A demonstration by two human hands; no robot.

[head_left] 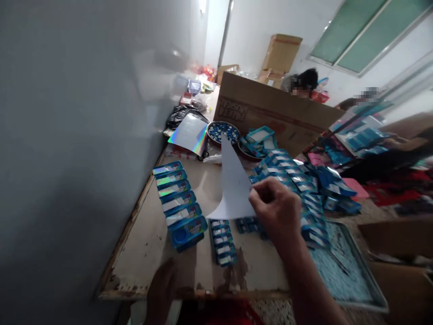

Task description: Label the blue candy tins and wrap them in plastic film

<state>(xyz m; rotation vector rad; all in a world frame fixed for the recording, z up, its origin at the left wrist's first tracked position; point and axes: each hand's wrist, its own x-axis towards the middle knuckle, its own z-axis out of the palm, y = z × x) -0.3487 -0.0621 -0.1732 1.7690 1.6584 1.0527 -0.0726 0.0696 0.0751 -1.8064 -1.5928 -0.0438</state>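
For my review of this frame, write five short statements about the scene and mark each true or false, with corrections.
1. The right hand holds a white sheet. True.
2. The left hand grips a blue box. False: it is near the table's front edge, no box visible in it.
3. A black plastic bag lies beyond the shiny sheet. True.
4. The shallow tray is at the picture's left. False: it is at the right.
5. The large cardboard panel bears printing. True.

On our pale flat tabletop (135, 266), we have a row of blue rectangular boxes (179, 194) left of a curved white sheet (233, 189). Behind the sheet we see a big brown cardboard box (270, 110).
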